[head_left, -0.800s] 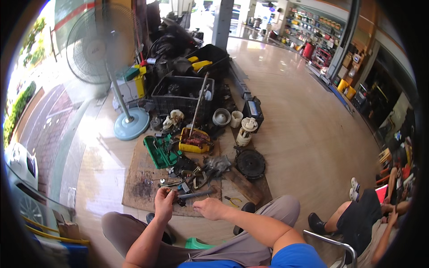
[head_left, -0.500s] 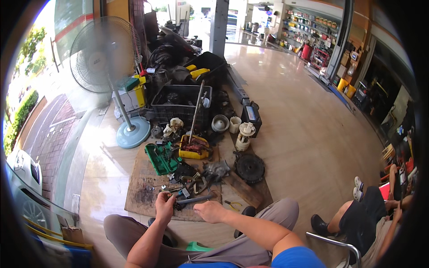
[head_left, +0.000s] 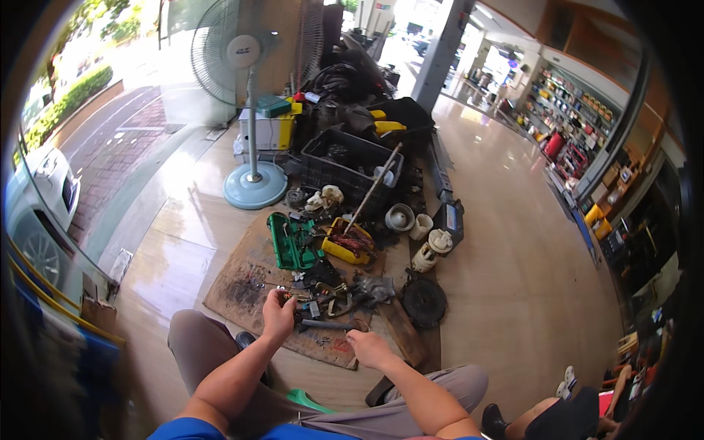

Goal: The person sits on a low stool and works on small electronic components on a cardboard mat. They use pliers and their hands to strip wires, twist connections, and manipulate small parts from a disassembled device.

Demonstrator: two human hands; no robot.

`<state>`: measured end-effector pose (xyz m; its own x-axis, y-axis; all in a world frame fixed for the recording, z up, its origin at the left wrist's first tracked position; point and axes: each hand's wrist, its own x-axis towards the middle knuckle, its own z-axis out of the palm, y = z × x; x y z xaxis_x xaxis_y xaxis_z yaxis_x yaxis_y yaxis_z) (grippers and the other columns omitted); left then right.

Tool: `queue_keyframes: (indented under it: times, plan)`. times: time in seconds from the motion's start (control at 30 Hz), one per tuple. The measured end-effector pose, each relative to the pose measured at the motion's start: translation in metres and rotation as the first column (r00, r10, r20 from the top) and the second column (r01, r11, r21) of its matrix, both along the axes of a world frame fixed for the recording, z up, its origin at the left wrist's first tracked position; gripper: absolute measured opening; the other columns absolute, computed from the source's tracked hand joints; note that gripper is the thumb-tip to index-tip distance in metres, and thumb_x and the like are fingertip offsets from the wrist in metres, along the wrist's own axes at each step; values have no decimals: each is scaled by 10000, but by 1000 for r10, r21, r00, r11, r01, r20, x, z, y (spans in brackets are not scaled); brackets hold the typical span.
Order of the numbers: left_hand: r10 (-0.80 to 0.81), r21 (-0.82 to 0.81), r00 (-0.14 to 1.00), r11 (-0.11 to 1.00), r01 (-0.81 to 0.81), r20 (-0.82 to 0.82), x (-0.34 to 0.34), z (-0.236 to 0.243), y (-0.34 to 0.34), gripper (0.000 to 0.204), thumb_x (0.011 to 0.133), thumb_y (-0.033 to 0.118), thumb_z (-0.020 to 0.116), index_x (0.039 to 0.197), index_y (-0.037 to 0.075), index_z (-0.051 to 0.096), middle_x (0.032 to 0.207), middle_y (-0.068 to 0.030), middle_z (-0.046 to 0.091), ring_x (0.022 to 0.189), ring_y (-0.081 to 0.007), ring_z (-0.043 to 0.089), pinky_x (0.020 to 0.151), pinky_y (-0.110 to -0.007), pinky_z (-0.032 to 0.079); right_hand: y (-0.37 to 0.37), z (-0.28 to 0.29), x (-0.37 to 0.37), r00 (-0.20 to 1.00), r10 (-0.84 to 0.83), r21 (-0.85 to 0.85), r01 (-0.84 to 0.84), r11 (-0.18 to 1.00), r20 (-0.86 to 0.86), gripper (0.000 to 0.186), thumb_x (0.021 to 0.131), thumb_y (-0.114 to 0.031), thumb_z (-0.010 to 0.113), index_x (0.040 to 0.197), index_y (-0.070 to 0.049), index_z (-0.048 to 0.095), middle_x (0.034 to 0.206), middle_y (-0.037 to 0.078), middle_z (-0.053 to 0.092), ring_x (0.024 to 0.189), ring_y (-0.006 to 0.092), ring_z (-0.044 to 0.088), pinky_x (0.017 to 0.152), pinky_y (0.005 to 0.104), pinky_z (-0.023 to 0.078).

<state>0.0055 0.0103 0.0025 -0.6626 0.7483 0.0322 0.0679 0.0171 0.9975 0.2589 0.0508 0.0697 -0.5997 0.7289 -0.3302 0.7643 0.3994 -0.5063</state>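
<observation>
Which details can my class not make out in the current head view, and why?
In the head view:
- left hand: anything pinched there is too small
- right hand: palm hidden by its own back
- fan: blades blurred
- co-worker: upper body cut off by lower edge

Strong daylight floods in from the upper left and top centre of the frame, bleaching the view outside and laying white glare on the glossy tiled floor (head_left: 165, 246), while the far right and the inside of the black plastic crate (head_left: 345, 176) stay dark. The hands (head_left: 279, 317) are clearly lit, but small details around them look soft. Fisheye distortion curves straight edges toward a black, rounded border.
</observation>
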Motion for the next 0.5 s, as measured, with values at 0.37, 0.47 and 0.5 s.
queue_keyframes:
  times: [0.37, 0.47, 0.5]
  plan:
    - [65, 84, 992, 994, -74, 106, -14, 21, -11, 238, 924, 31, 678, 1120, -10, 551, 918, -55, 647, 831, -119, 614, 744, -281, 513, 14, 2, -11, 999, -5, 31, 4, 1000, 53, 250, 1017, -280, 527, 1131, -101, 660, 1022, 218, 702, 986, 429, 650, 833, 508, 516]
    - [70, 93, 989, 992, -83, 132, -17, 24, -12, 230, 933, 17, 662, 1128, -7, 544, 937, -48, 639, 848, -112, 606, 756, -273, 509, 17, -3, -7, 999, -1, 36, -1, 999, 54, 249, 1015, -285, 531, 1126, -108, 665, 1023, 202, 707, 992, 416, 653, 835, 494, 520]
    - [62, 87, 989, 993, -74, 130, -18, 23, -12, 227, 940, 13, 653, 1135, -5, 537, 953, -44, 633, 863, -111, 600, 770, -269, 504, 18, -2, -8, 998, -4, 35, 2, 999, 64, 248, 1014, -285, 531, 1127, -112, 667, 1024, 199, 708, 994, 412, 654, 836, 490, 521]
